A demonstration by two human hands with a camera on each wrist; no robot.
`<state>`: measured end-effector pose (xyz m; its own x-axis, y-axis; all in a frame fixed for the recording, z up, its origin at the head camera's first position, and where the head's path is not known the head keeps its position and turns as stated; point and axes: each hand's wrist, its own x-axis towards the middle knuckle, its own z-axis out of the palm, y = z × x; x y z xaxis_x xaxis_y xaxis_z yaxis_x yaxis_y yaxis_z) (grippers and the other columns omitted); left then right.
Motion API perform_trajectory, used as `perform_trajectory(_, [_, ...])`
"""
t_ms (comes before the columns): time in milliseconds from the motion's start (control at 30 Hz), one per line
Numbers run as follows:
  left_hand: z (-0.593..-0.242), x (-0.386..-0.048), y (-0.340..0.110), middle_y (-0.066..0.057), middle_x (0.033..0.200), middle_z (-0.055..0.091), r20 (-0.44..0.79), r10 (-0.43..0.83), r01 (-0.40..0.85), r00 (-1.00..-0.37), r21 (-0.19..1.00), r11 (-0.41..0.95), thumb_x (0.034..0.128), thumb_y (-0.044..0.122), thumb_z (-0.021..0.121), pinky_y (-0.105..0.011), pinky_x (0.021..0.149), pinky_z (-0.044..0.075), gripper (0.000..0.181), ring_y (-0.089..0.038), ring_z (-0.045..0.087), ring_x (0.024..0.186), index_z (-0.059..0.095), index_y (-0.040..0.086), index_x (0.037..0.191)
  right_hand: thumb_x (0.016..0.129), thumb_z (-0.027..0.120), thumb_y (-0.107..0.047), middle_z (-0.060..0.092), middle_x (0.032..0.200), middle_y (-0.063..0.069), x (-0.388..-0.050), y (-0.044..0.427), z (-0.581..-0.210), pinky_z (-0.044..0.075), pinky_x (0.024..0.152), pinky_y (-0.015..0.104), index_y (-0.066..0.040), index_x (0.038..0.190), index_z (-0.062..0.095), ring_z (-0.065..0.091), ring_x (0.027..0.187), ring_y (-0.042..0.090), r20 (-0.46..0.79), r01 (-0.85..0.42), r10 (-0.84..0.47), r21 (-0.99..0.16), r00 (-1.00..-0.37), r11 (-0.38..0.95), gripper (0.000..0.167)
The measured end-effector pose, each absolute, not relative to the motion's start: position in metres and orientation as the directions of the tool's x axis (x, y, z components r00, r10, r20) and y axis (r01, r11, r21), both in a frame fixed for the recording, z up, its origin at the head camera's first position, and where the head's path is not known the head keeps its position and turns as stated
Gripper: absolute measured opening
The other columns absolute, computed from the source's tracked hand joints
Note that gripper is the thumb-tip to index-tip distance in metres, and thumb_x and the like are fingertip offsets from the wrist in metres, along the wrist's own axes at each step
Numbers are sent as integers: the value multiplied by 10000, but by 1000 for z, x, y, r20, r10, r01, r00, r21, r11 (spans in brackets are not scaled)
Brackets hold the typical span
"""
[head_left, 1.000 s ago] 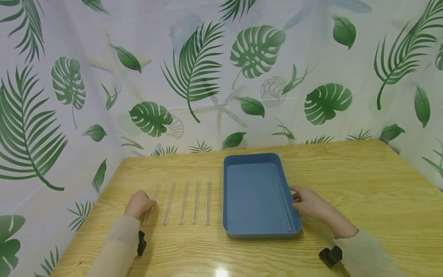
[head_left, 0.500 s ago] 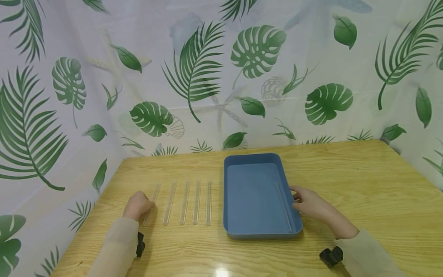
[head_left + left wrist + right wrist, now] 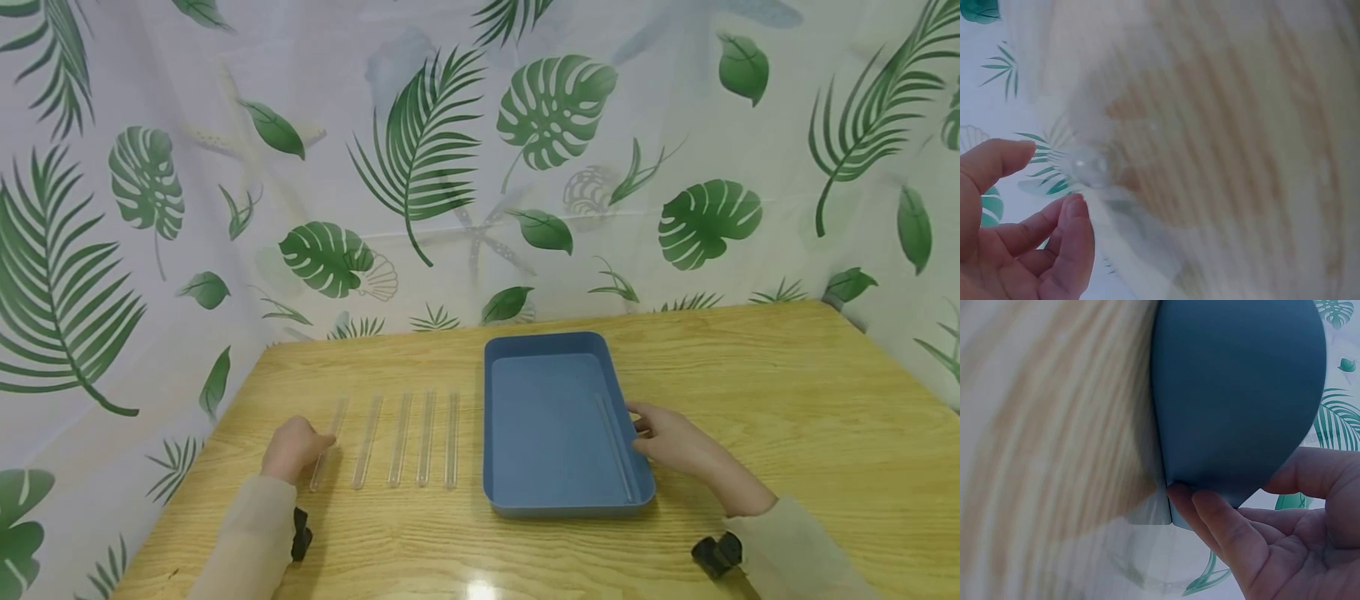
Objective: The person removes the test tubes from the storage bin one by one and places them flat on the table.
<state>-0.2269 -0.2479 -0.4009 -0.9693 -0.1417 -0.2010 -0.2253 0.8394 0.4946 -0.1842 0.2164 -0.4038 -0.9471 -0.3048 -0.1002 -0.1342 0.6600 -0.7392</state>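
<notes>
My left hand [image 3: 295,446] is beside the leftmost clear test tube [image 3: 340,414], which lies on the table. In the left wrist view the thumb and fingers of that hand [image 3: 1029,237] stand apart, with a gap to the tube's rounded end [image 3: 1094,165]. Several more test tubes [image 3: 401,442] lie in a row to its right. One clear tube [image 3: 615,450] lies inside the blue tray [image 3: 536,433], along its right wall. My right hand [image 3: 671,442] touches the tray's outer right side; in the right wrist view its fingertips [image 3: 1200,506] rest against the wall.
The wooden table [image 3: 772,400] extends right of the tray and in front of it. A leaf-printed cloth [image 3: 450,167] hangs behind the table and down both sides. Black wrist cameras [image 3: 717,554] sit on both forearms.
The left hand has drawn slightly left, away from the leftmost tube. Its forearm shifted a little with it. The tubes, the tray and the right hand look the same.
</notes>
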Motion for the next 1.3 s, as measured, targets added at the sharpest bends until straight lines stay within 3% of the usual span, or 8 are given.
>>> perform_trajectory(67, [-398,-226,-246,26,490,297,-173,-141,-212,-975,521,827,842,198,551,-233,404,277,344,-95,272,420,380,93,562,823,463,40,469,1111,344,-184,217,-403,463,648,370,176,1289,243,476,1006,432,-99,-135,-307,-741,-947,658,533])
perform_trajectory(133, [-392,-226,-240,-41,558,409,-140,-130,-186,-982,541,820,847,195,544,-266,440,336,274,-137,365,467,452,31,648,822,460,44,466,1110,348,-184,217,-402,462,644,368,180,1286,242,473,1005,437,-95,-140,-310,-742,-946,655,530])
perform_trajectory(233, [-386,-230,-226,-135,746,533,-106,-102,-144,-989,561,815,844,181,552,-313,527,403,228,-200,467,601,526,-40,798,819,458,48,464,1111,351,-184,218,-401,462,645,369,182,1282,247,470,1006,442,-90,-144,-310,-740,-947,656,527])
perform_trajectory(333, [-381,-233,-204,-188,910,563,-94,-61,-105,-994,589,801,846,179,568,-369,628,442,260,-254,519,753,550,-71,917,815,456,52,459,1119,352,-183,218,-402,464,656,375,181,1280,255,462,1015,447,-89,-145,-310,-740,-947,656,522])
perform_trajectory(533, [-374,-234,-154,-165,941,572,-66,33,-21,-997,684,729,845,183,581,-376,662,465,260,-254,551,801,564,-43,973,813,455,53,460,1122,350,-183,218,-404,467,672,380,177,1279,264,461,1022,446,-94,-139,-308,-743,-947,655,519])
perform_trajectory(867, [-370,-226,-70,-77,832,594,-97,226,49,-969,825,563,837,162,602,-292,617,478,203,-272,584,795,597,-8,946,807,450,53,462,1118,351,-183,218,-404,464,668,381,183,1276,264,469,1014,447,-86,-152,-314,-736,-946,660,521])
perform_trajectory(1300, [-387,-209,15,-51,851,606,-215,398,23,-892,858,513,812,163,638,-289,641,488,334,-176,597,757,568,-28,1077,815,462,46,478,1116,335,-184,217,-405,473,690,392,179,1276,272,482,1009,433,-72,-166,-328,-749,-942,641,516])
